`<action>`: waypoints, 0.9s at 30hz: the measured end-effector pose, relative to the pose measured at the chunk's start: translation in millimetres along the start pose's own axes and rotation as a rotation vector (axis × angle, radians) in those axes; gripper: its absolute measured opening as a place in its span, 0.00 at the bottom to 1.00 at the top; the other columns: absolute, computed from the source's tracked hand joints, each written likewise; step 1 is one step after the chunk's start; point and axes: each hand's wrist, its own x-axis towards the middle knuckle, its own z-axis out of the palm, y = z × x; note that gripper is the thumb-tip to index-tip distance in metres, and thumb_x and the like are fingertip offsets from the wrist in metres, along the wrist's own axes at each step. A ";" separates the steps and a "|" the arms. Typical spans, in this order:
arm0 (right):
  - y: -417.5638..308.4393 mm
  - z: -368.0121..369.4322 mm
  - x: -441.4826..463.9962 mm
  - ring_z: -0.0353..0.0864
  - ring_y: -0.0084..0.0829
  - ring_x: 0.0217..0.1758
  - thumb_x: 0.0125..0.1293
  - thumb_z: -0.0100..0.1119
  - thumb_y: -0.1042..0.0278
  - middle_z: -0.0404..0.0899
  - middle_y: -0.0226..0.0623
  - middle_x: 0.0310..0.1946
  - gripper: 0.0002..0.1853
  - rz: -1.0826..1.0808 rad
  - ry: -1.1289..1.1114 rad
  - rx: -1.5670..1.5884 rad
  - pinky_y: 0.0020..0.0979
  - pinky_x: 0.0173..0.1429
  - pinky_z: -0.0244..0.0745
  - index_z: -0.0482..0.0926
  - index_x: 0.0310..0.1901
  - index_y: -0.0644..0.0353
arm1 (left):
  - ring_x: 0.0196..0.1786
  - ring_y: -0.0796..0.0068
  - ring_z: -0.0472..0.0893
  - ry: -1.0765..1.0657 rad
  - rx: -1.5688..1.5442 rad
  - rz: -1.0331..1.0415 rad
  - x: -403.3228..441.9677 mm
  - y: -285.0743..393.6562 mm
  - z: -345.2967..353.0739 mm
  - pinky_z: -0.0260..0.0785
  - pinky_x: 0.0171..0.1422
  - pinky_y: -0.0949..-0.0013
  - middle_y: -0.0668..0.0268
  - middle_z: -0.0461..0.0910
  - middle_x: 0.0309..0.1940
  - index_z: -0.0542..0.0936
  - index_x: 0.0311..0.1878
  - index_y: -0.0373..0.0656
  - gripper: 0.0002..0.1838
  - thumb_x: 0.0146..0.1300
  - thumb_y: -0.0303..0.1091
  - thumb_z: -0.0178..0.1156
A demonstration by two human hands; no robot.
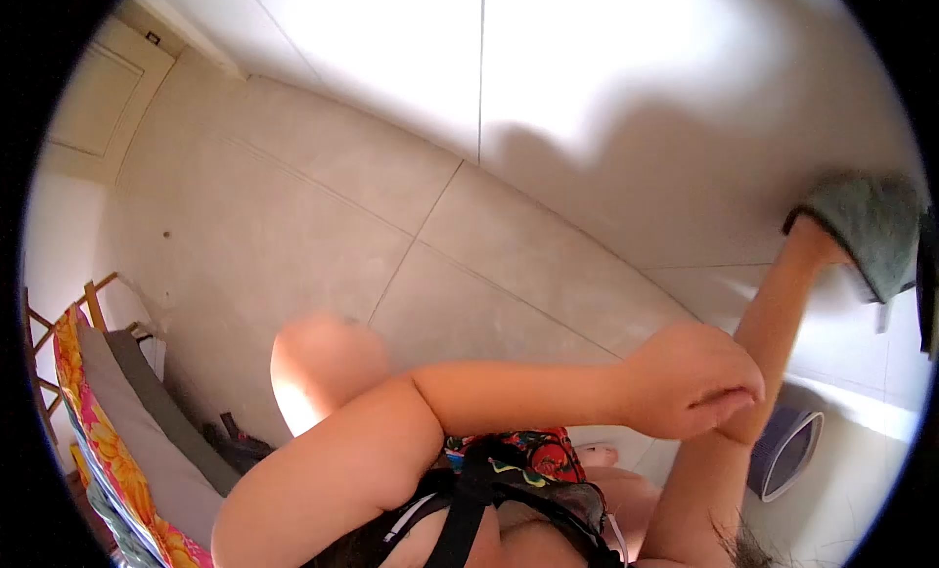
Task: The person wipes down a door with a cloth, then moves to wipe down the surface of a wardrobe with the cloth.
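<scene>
My left forearm crosses in front of my body. At its end, my left hand (pixel 693 380) is curled closed against or just above my right arm near the elbow; its inner side faces away, so anything in it is hidden. My right arm reaches up and out to the right. Over its hand is a grey-green fabric piece (pixel 861 226) with a dark edged opening and a small pale tag, like a mitt or a cap. It hides my right hand and its fingers completely. The piece is slightly blurred and appears in front of the white wall.
Grey floor tiles (pixel 293 206) spread ahead, meeting a glossy white wall (pixel 391 50) with my shadow on it. A dark blue bin (pixel 787 451) with a pale rim stands at right. Orange flowered fabric (pixel 127 470) hangs at left by a wooden rack (pixel 95 304). A door (pixel 98 99) is farther back.
</scene>
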 end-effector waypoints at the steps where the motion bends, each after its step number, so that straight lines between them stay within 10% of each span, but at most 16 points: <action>1: -9.3 9.1 16.2 0.57 0.39 0.64 0.63 0.50 0.52 0.61 0.36 0.59 0.27 -0.112 0.001 -0.079 0.45 0.59 0.61 0.63 0.61 0.53 | 0.32 0.60 0.77 0.031 -0.049 0.093 2.6 4.6 -2.6 0.67 0.34 0.61 0.64 0.78 0.29 0.78 0.34 0.46 0.04 0.54 0.29 0.58; 9: -161.8 149.8 -37.0 0.54 0.40 0.69 0.62 0.51 0.51 0.60 0.35 0.65 0.31 -0.738 -0.462 0.103 0.46 0.64 0.58 0.61 0.65 0.52 | 0.30 0.60 0.76 0.197 -0.119 0.243 4.4 24.0 -10.9 0.65 0.32 0.61 0.65 0.77 0.28 0.77 0.34 0.46 0.04 0.54 0.32 0.57; 11: -178.7 199.2 -114.0 0.60 0.36 0.66 0.67 0.41 0.61 0.60 0.39 0.65 0.27 -1.579 -0.118 -0.838 0.42 0.64 0.61 0.55 0.68 0.51 | 0.31 0.61 0.76 0.129 -0.150 0.245 2.8 29.6 -16.2 0.65 0.33 0.61 0.65 0.76 0.28 0.77 0.34 0.46 0.05 0.54 0.33 0.56; 13: -151.5 210.8 -220.6 0.69 0.34 0.46 0.65 0.44 0.65 0.69 0.38 0.46 0.26 -0.926 -0.914 -0.030 0.39 0.45 0.67 0.59 0.66 0.45 | 0.31 0.60 0.75 0.106 -0.103 0.208 -6.3 46.3 -23.2 0.64 0.33 0.60 0.66 0.75 0.26 0.76 0.31 0.48 0.03 0.52 0.33 0.56; 15: -100.4 215.1 -330.6 0.78 0.33 0.26 0.63 0.46 0.70 0.79 0.37 0.27 0.26 -0.502 -1.188 0.169 0.36 0.27 0.73 0.62 0.64 0.39 | 0.30 0.60 0.74 0.116 -0.053 0.152 -18.9 50.8 -27.4 0.63 0.33 0.59 0.68 0.74 0.24 0.74 0.29 0.50 0.02 0.50 0.32 0.57; 16: -59.2 225.4 -366.2 0.79 0.32 0.27 0.65 0.45 0.69 0.79 0.35 0.27 0.25 -0.673 -1.541 -0.177 0.34 0.27 0.73 0.61 0.65 0.45 | 0.30 0.60 0.74 0.116 -0.043 0.122 -22.8 50.4 -31.3 0.63 0.32 0.60 0.67 0.74 0.23 0.75 0.30 0.49 0.03 0.50 0.31 0.57; 17: -58.6 186.2 -318.7 0.79 0.41 0.44 0.66 0.45 0.62 0.77 0.41 0.47 0.25 -0.379 -1.851 -0.209 0.39 0.47 0.76 0.60 0.65 0.45 | 0.30 0.60 0.74 0.120 -0.042 0.100 -22.3 49.1 -37.3 0.64 0.32 0.60 0.67 0.75 0.23 0.75 0.31 0.49 0.04 0.50 0.30 0.57; 18: 7.5 177.8 -359.0 0.81 0.29 0.30 0.65 0.45 0.69 0.81 0.32 0.31 0.26 -0.771 -1.677 -0.244 0.31 0.30 0.74 0.59 0.66 0.47 | 0.30 0.60 0.74 0.135 -0.042 0.123 -22.6 48.5 -43.5 0.64 0.32 0.60 0.67 0.75 0.23 0.75 0.31 0.49 0.04 0.50 0.30 0.57; 19: -32.0 134.2 -271.6 0.79 0.38 0.47 0.66 0.44 0.60 0.77 0.40 0.49 0.23 -0.503 -2.051 -0.367 0.40 0.50 0.75 0.63 0.63 0.49 | 0.32 0.60 0.76 0.103 -0.026 0.028 -27.3 45.4 -53.3 0.65 0.35 0.60 0.66 0.77 0.27 0.76 0.33 0.47 0.04 0.53 0.32 0.56; 23: -34.3 90.4 -190.4 0.81 0.35 0.35 0.62 0.48 0.67 0.81 0.37 0.34 0.19 -0.551 -1.640 -0.413 0.37 0.35 0.75 0.71 0.55 0.52 | 0.35 0.60 0.77 0.127 -0.100 -0.151 -30.0 40.8 -78.7 0.68 0.38 0.60 0.65 0.80 0.31 0.77 0.36 0.45 0.06 0.57 0.31 0.55; 27: -117.7 90.5 7.1 0.78 0.42 0.42 0.53 0.56 0.63 0.78 0.41 0.35 0.13 -0.666 -0.262 -0.271 0.44 0.44 0.72 0.75 0.38 0.62 | 0.34 0.60 0.78 0.185 -0.166 -0.090 -1.7 33.3 -102.0 0.68 0.37 0.60 0.66 0.80 0.30 0.77 0.37 0.44 0.05 0.56 0.28 0.56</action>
